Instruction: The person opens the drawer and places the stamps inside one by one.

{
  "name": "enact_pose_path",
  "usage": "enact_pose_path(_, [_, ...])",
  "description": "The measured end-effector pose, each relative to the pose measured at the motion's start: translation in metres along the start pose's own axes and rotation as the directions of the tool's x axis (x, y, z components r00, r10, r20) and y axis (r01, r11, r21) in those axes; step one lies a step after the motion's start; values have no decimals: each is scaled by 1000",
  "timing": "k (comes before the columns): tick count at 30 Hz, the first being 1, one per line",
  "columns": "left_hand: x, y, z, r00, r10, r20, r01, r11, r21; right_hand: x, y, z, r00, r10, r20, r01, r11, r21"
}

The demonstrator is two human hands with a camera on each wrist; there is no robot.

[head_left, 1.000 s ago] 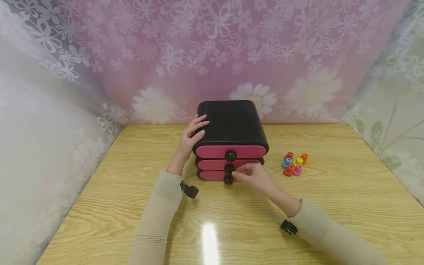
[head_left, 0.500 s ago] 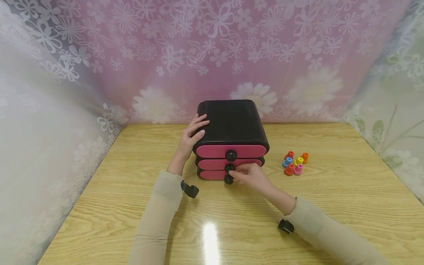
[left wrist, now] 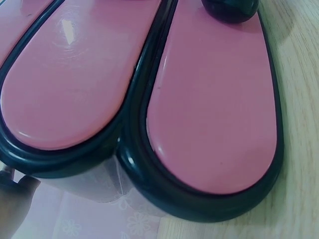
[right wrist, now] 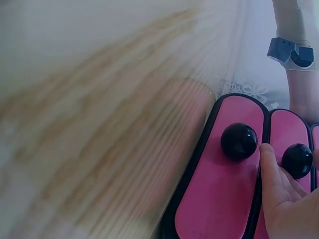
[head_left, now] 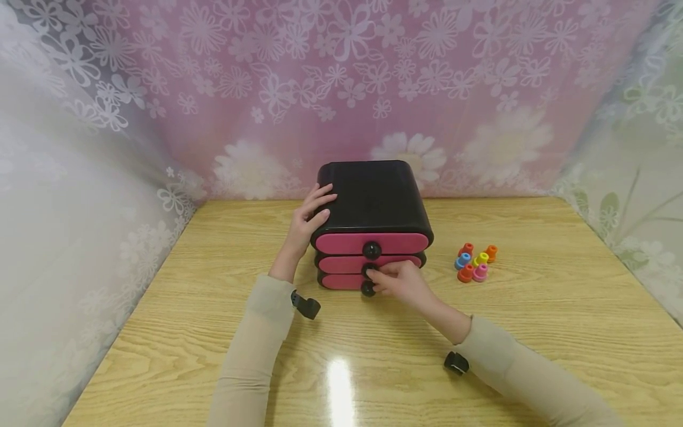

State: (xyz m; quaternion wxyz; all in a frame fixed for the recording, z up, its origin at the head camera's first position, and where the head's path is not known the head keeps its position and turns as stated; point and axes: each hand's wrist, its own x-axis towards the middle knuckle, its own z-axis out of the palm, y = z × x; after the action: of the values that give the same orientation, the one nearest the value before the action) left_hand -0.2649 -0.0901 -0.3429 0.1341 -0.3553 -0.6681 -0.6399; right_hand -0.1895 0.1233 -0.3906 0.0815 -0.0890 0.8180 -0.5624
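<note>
A small black drawer box (head_left: 373, 196) with three pink drawer fronts, stacked and each with a round black knob, stands on the table in the head view. My left hand (head_left: 308, 222) rests on its left side, fingers laid over the top edge; only a bit of that hand (left wrist: 15, 201) enters the left wrist view. With thumb and fingers on either side, my right hand (head_left: 408, 287) pinches the middle drawer's knob (right wrist: 297, 161). The bottom drawer's knob (right wrist: 239, 142) lies just beside the thumb. Above is the top drawer's knob (head_left: 372, 250).
Several small coloured pegs (head_left: 475, 263), red, orange, yellow, blue and pink, stand in a cluster right of the box. The wooden table (head_left: 213, 344) ends at a flowered pink curtain (head_left: 341, 101) behind, with pale flowered cloth at both sides.
My right hand has shifted slightly left, and its thumb has come up onto the middle knob. My left hand and the box stay in place.
</note>
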Motion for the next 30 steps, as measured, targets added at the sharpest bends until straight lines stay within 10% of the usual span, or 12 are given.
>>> enact_pose_path(30, [2, -33, -7, 1000, 11, -20, -11, 1000, -2, -22, -18, 3, 1000, -15, -20, 14, 998, -58])
